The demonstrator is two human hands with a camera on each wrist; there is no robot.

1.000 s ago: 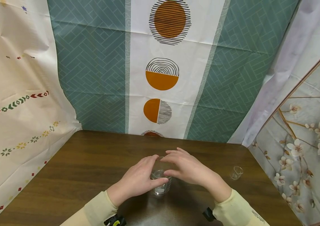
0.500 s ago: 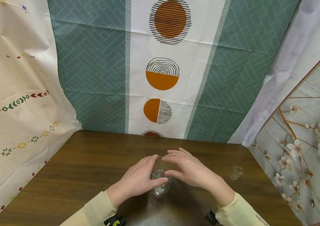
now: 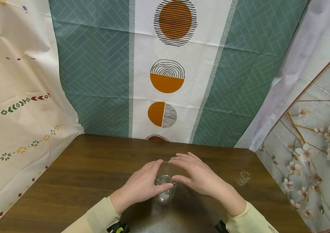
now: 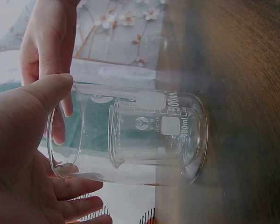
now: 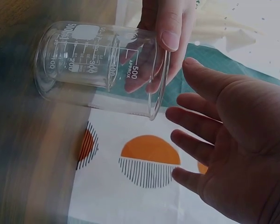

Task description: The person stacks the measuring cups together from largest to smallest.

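Observation:
A large clear glass beaker (image 4: 196,135) marked 500ml stands upright on the table, with a smaller glass beaker (image 4: 147,142) nested inside it. My left hand (image 3: 141,181) holds the large beaker by its upper left side, thumb near the rim and fingers round the far side. On the other side my right hand (image 3: 198,176) is spread, its fingers apart from the glass just beyond the rim in the right wrist view. Nothing is between the right thumb and fingers.
A small clear beaker (image 3: 243,178) stands near the right side of the brown wooden table (image 3: 104,152). Patterned cloths (image 3: 95,71) hang behind the table and along both sides.
My right hand has drawn slightly to the right, away from the large beaker's rim, and its fingers have straightened a little. The left hand and the beakers stay in place.

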